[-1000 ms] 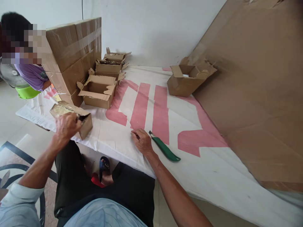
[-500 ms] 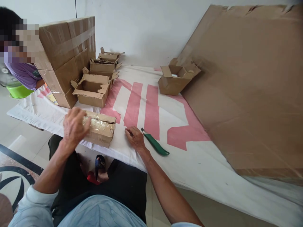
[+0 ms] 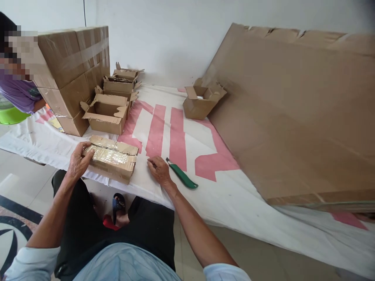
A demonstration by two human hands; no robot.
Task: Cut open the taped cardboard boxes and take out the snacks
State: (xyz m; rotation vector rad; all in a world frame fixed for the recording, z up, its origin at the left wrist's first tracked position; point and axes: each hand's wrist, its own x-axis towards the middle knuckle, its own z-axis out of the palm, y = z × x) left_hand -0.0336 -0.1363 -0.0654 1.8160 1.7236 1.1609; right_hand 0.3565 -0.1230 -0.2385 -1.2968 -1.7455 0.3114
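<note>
My left hand (image 3: 79, 160) grips the left end of a closed cardboard box (image 3: 113, 158), its thumb against the near side. Shiny clear tape runs along the box's top, and a rough seam shows in the lid. The box lies at the table's near edge. To its right, my right hand (image 3: 158, 170) rests on the cloth with the fingers loosely curled, and I see nothing in it. Just beyond that hand lies a green-handled utility knife (image 3: 184, 176), its tip pointing up and left.
Taped cartons (image 3: 68, 62) are stacked at the left, with open small boxes (image 3: 107, 113) in a row beside them. Another open box (image 3: 199, 103) stands by a large cardboard sheet (image 3: 293, 117). A person in a purple shirt (image 3: 19, 93) is behind the stack.
My left hand has come down from above the box onto its left end. The right hand stays by the knife. The whole view has shifted a little.
</note>
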